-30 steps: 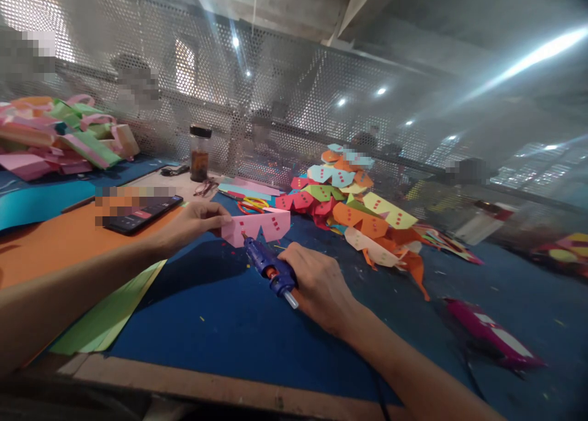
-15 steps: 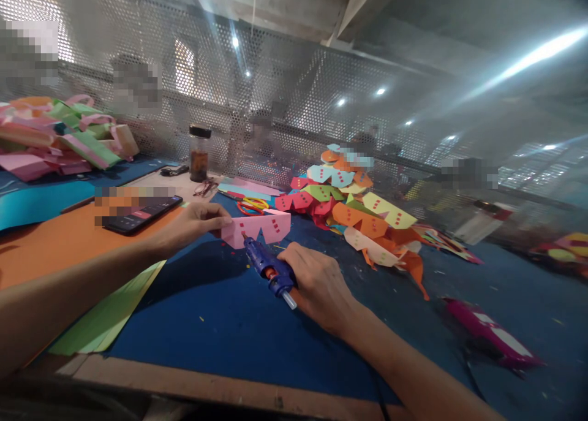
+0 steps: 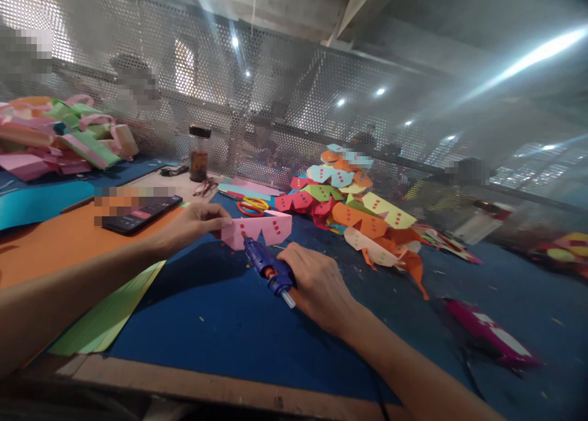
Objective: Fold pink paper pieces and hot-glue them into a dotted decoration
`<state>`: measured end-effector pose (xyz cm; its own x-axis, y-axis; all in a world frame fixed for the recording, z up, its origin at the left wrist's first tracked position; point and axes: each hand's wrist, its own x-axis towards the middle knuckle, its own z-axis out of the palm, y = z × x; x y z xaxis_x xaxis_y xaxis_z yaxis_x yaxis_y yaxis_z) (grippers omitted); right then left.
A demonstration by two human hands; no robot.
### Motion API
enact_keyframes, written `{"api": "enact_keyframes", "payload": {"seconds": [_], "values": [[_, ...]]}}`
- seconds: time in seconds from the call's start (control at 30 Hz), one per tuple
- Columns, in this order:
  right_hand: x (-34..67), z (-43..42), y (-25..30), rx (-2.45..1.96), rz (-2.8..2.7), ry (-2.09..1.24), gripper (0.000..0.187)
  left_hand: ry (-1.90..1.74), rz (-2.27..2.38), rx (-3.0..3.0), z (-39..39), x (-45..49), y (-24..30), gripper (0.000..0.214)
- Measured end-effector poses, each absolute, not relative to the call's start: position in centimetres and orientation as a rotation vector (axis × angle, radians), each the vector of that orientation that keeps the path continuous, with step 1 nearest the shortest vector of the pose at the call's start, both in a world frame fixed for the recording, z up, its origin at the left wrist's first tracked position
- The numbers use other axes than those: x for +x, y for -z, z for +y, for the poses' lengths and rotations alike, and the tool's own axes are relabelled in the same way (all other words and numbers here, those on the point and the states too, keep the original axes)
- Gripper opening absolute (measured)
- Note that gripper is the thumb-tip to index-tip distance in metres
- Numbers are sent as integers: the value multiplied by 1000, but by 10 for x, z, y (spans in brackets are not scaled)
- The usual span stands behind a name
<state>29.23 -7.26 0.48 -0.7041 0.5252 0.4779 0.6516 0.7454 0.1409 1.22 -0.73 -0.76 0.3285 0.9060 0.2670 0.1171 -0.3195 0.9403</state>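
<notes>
My left hand [image 3: 202, 220] pinches the left end of a pink paper cutout [image 3: 241, 237] shaped like a mask, with small red squares on it. In my right hand [image 3: 316, 280] is a blue glue gun [image 3: 264, 265], a clear glue stick jutting from its rear. The gun's nozzle points at the left part of the pink cutout, near the red squares; whether it touches the paper I cannot tell. Just behind the cutout lie scissors [image 3: 252, 205] with red and yellow handles. The fingers of my right hand are partly hidden behind the gun.
Colourful mask-shaped paper pieces [image 3: 362, 219] are heaped to the right. A black phone [image 3: 142, 214] rests on orange paper [image 3: 41, 243] at left, near a lidded jar [image 3: 199, 154]. Folded paper [image 3: 92, 145] is piled far left. A magenta object [image 3: 493, 335] lies at right. Perforated metal screen [image 3: 285, 72] stands behind.
Almost nothing differs. The pink cutout has shifted by a hair, while both hands and the glue gun keep their places.
</notes>
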Motion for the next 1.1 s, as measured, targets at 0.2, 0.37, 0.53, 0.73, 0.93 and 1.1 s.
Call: {"api": "enact_keyframes", "payload": {"seconds": [0.2, 0.37, 0.53, 0.73, 0.93, 1.1], "values": [[293, -73, -4, -910, -2539, 423, 14, -1090, 922, 1692, -6, 12, 9, 18], [293, -73, -4, -924, -2534, 437, 14, -1089, 915, 1701, -6, 12, 9, 17], [292, -73, -5, -917, -2545, 435, 15, -1084, 918, 1699, -6, 11, 8, 18], [293, -74, -5, -912, -2532, 436, 16, -1098, 917, 1673, -5, 11, 10, 19], [292, -74, -4, -953, -2505, 448, 12, -1094, 917, 1662, -4, 10, 11, 21], [292, -73, -3, -975, -2502, 453, 10, -1095, 920, 1668, -5, 10, 10, 20]]}}
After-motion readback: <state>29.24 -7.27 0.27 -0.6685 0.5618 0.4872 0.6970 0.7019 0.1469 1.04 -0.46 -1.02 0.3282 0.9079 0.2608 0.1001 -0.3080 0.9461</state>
